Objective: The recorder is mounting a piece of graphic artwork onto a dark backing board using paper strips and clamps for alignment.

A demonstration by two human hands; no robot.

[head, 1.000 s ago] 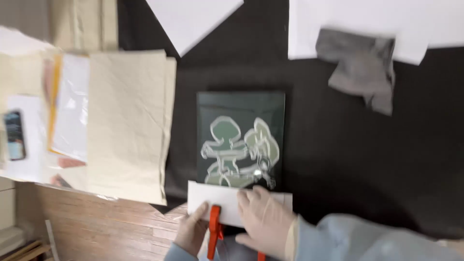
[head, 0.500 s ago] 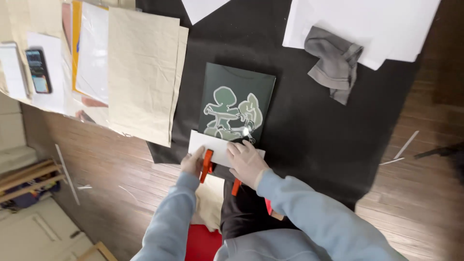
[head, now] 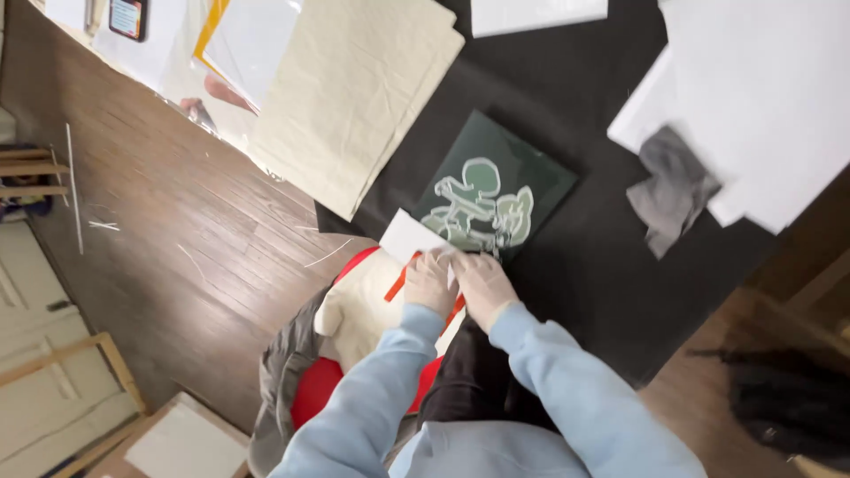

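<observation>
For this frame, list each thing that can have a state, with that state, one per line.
Left hand: closed on the orange-handled tool, resting on the white sheet.
Right hand: pressed beside the left, at the panel's near edge.
Orange-handled tool: gripped, mostly hidden.
White sheet: flat, overlapping the panel's near corner.
Dark green panel: flat on black cloth, pale figure face up.
Grey rag: crumpled.
Cream fabric: stacked flat.

Looks like home art or craft workspace. Work laid out on wooden plank floor (head: 177,230), not table. Black mat (head: 584,265) spread over boards; stacked cream paper sheets (head: 354,97), white sheets (head: 761,97), grey rag (head: 673,190), dark printing plate with pale figure design (head: 491,199). Wooden frames (head: 62,372) lean at edge.
</observation>
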